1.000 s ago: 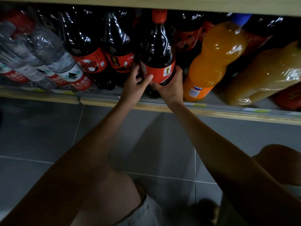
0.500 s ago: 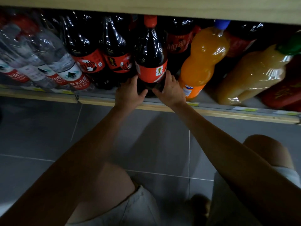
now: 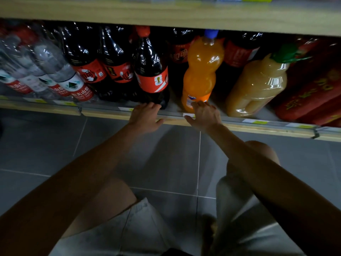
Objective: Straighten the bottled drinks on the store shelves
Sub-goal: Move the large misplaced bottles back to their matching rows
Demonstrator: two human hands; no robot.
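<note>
Bottled drinks are recorded in a crowded row on the bottom shelf (image 3: 103, 115). From the left: clear water bottles (image 3: 55, 71), dark cola bottles (image 3: 83, 52), a front cola bottle (image 3: 151, 71) that appears set forward of its neighbours, an orange soda bottle (image 3: 201, 71), a cloudy juice jug (image 3: 258, 84) and red boxes (image 3: 310, 97). The left hand (image 3: 145, 115) is held flat with fingers extended, tips at the foot of the front cola bottle; nothing is gripped. The right hand (image 3: 204, 117) is likewise spread, fingertips touching the low label of the orange soda bottle; nothing is held. The bottles appear full and are judged heavy. Their walls are smooth, glossy plastic, judged slippery and slightly yielding. Hold is best taken low on the body, or at the pinched waist of the orange soda bottle, not at the cap. The shelf is judged smooth enough for sliding, with a front rail. Headroom under the upper board (image 3: 166, 15) is tight. Grey floor tiles (image 3: 55, 145) lie below, and the light is dim.
</note>
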